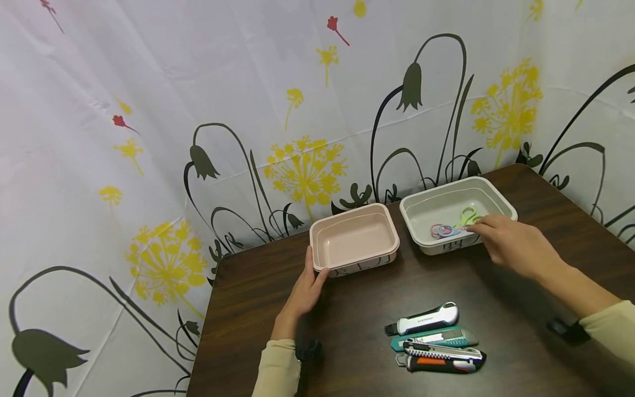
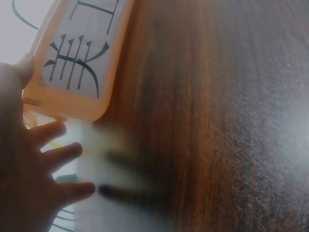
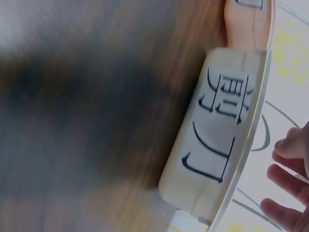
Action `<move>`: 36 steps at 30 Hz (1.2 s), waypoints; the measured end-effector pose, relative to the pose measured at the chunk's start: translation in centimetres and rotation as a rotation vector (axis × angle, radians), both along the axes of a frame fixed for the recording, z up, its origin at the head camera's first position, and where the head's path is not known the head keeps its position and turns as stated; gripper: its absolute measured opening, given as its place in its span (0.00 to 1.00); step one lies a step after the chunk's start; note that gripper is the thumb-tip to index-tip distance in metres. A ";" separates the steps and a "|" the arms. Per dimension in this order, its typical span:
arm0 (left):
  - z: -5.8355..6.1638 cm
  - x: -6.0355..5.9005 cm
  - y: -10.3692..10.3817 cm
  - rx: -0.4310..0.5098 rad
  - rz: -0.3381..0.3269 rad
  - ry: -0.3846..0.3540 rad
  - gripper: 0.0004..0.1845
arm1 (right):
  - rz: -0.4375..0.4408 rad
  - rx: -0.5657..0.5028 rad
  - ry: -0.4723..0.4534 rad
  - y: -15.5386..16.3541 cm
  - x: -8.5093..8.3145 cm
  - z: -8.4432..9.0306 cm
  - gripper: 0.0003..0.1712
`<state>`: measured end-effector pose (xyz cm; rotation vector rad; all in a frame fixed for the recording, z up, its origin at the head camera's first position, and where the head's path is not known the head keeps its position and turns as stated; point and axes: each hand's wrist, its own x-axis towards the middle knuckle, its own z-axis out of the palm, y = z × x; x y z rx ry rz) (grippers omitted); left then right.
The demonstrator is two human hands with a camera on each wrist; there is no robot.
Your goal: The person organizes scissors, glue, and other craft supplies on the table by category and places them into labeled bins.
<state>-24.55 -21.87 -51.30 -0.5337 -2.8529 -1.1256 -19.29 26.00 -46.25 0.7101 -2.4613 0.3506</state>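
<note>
My left hand touches the near left corner of a pink bin, thumb at the front and fingers along the side. Its other fingers are spread and straight in the left wrist view. My right hand is over the front right rim of a pale grey bin. In the right wrist view, nothing shows between the fingers. Inside that bin lie scissors with green handles, blue handles and pink handles; their blades are mostly hidden. The pink bin's visible floor is bare.
Several utility knives lie stacked close together on the dark wooden table: a white one, a teal one, a silver one and a black-and-orange one. A flower-printed curtain hangs behind.
</note>
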 end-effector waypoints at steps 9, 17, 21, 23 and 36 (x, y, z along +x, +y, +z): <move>0.1 0.1 -0.1 -0.020 0.007 -0.003 0.43 | 0.112 -0.033 0.038 -3.0 3.6 -1.7 0.25; 0.2 0.1 -0.1 -0.025 0.002 -0.008 0.43 | 0.134 -0.034 -0.165 -7.8 8.7 -3.8 0.23; 0.2 0.1 0.1 -0.034 0.007 -0.018 0.44 | 0.128 -0.015 -0.293 -9.6 10.9 -4.5 0.24; 0.2 0.1 0.2 -0.034 0.008 -0.025 0.44 | 0.125 -0.014 -0.324 -10.3 11.7 -5.0 0.25; 0.1 0.1 0.1 -0.021 0.018 -0.030 0.44 | 0.118 0.007 -0.475 -11.9 12.9 -5.9 0.14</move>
